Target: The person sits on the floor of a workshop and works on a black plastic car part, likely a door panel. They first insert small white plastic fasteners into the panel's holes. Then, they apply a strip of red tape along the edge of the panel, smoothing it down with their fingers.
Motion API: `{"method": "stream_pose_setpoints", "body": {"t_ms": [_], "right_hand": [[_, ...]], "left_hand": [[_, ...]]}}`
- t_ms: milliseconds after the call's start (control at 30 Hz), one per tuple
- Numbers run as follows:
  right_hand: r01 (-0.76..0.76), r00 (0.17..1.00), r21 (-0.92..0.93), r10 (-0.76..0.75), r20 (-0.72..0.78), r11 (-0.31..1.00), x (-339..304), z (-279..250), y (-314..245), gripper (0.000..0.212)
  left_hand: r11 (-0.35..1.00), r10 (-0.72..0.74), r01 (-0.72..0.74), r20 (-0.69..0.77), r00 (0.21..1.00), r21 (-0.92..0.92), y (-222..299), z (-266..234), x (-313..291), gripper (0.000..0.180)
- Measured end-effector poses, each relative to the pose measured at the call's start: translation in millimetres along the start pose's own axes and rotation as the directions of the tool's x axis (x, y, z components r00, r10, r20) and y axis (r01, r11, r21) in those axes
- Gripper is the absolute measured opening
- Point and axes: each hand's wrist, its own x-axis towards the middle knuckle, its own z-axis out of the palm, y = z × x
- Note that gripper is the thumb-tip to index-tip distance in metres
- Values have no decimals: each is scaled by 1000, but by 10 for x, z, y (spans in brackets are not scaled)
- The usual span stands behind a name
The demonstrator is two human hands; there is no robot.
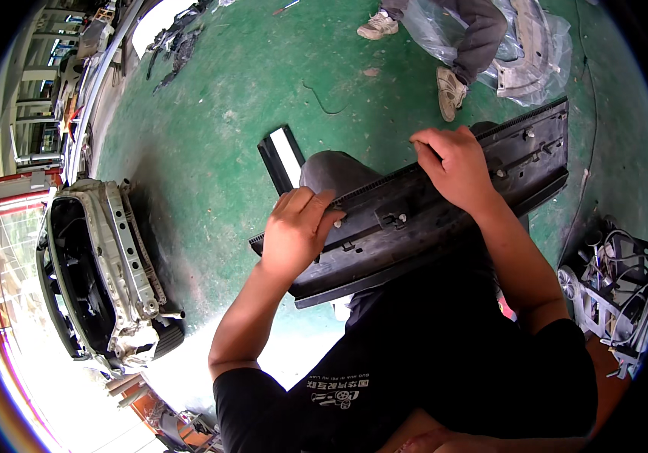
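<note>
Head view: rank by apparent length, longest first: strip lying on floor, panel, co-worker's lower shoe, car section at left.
1. Panel
2. Car section
3. Strip, partly hidden by the knee
4. Lower shoe

Panel is nearest the camera, so true size against the car section is unsure.

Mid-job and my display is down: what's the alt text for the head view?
A long black plastic trim panel slants across the view, gripped near its left end by the person's left hand, with the right hand at its upper edge. Beyond are a green floor, a stripped car body at left and another person's legs at top.
</note>
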Motion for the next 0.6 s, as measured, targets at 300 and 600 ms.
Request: {"method": "stream_pose_setpoints", "body": {"t_ms": [300, 600], "right_hand": [[-27, 1000, 7, 27, 7, 1000, -22, -8, -29, 11], [4, 1000, 15, -4, -25, 1000, 6, 33, -23, 6]], "left_hand": [[972, -107, 96, -43, 993, -212, -101, 141, -67, 21], [993, -3, 10, 58, 998, -115, -89, 28, 122, 15]]}}
